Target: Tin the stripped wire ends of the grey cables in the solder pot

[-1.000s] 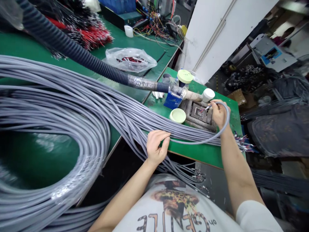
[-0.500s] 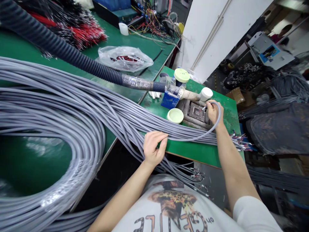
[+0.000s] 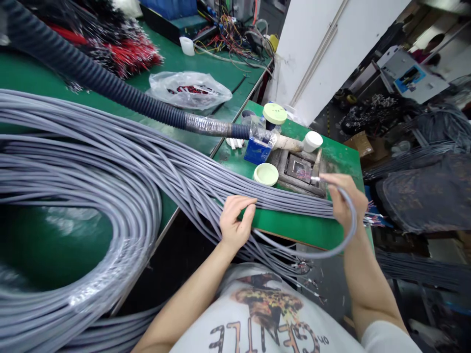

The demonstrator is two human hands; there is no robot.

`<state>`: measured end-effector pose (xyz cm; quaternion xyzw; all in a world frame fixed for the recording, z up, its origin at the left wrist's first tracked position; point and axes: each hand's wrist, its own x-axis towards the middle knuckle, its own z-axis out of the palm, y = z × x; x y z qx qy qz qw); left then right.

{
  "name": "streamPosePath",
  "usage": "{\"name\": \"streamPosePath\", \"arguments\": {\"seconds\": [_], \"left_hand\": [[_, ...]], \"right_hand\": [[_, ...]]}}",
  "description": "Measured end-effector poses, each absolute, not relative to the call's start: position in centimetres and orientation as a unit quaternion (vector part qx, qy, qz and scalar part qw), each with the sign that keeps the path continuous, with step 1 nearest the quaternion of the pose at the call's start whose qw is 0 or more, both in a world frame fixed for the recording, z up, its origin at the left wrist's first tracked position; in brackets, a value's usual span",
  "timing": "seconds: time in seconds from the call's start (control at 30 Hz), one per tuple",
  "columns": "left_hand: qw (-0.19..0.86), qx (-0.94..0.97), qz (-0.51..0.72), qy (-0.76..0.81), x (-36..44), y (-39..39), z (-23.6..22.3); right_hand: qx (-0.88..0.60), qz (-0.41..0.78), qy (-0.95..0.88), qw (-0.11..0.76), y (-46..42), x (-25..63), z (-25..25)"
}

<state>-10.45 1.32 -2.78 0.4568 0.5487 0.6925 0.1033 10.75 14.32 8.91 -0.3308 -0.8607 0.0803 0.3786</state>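
My right hand [image 3: 348, 201] is closed on a grey cable [image 3: 316, 255] near its end. Thin coloured wires [image 3: 304, 174] at the cable's tip point left, over a small square pot of what looks like molten solder [image 3: 296, 166]; motion blurs them. The cable loops below my right wrist and back toward my left hand [image 3: 237, 220]. That hand rests at the near edge of a thick bundle of grey cables [image 3: 287, 201], fingers curved, with a gap between thumb and forefinger. The looped cable passes out of sight beside it.
A ribbed hose [image 3: 147, 105] crosses above the bench to a nozzle near the pot. Around it stand a blue box [image 3: 257, 149], a pale green lid [image 3: 266, 174], a white tub [image 3: 312, 141] and a yellow-lidded jar [image 3: 274, 113]. Coiled cables [image 3: 125, 264] fill the left.
My right hand has moved right and toward me with the cable end, drawing the wires back across the pot. The cable's loop has widened and dropped below the bench edge. My left hand barely moved.
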Motion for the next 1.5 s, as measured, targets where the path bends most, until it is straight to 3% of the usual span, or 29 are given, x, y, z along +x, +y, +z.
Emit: {"name": "streamPosePath", "arguments": {"seconds": [0.07,0.2,0.3,0.5,0.6,1.03,1.3,1.5], "left_hand": [[0.258,0.458,0.684,0.507,-9.2,1.2,-1.4],[0.607,0.410,0.579,0.358,-5.7,0.8,0.4],[0.687,0.321,0.562,0.331,-4.0,0.4,0.4],[0.672,0.359,0.562,0.322,-3.9,-0.3,0.5],[0.650,0.397,0.558,0.330,-3.9,-0.5,0.7],[0.642,0.396,0.555,0.352,-3.6,-0.9,0.6],[0.565,0.468,0.553,0.395,-2.8,-0.7,0.6],[0.656,0.347,0.555,0.376,-4.2,-0.1,0.5]], "right_hand": [[-0.246,0.101,-0.885,0.382,10.6,11.6,8.9],[-0.165,0.096,-0.942,0.277,5.9,13.6,6.9],[-0.124,0.075,-0.962,0.231,4.1,14.9,5.3],[-0.274,0.172,-0.885,0.334,1.6,15.7,3.3],[-0.327,0.219,-0.866,0.310,0.9,15.1,3.0],[-0.339,0.218,-0.874,0.271,0.4,14.4,2.9],[-0.381,0.235,-0.853,0.267,0.3,14.6,2.4],[-0.407,0.266,-0.830,0.273,0.3,15.5,2.1]]}}
